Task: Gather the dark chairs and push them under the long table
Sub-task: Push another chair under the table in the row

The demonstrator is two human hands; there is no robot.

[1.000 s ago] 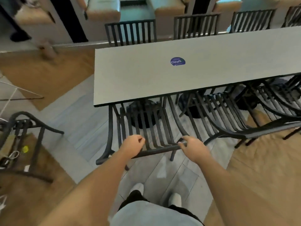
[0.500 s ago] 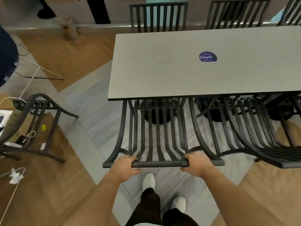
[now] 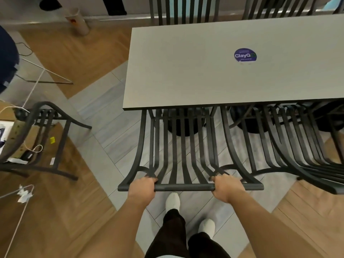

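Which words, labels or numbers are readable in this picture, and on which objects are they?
"ClayG": white letters on the round purple sticker on the long table; its last part is blurred, and the smaller lines above and below cannot be read.
Orange mark on the paper cup on the floor: too blurred to read.
Small yellow tag on the floor: unreadable.

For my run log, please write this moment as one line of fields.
phase: pushing chair in | left hand: grips top rail | right hand: grips top rail | chair: partly under long table | loose chair: left, ungathered
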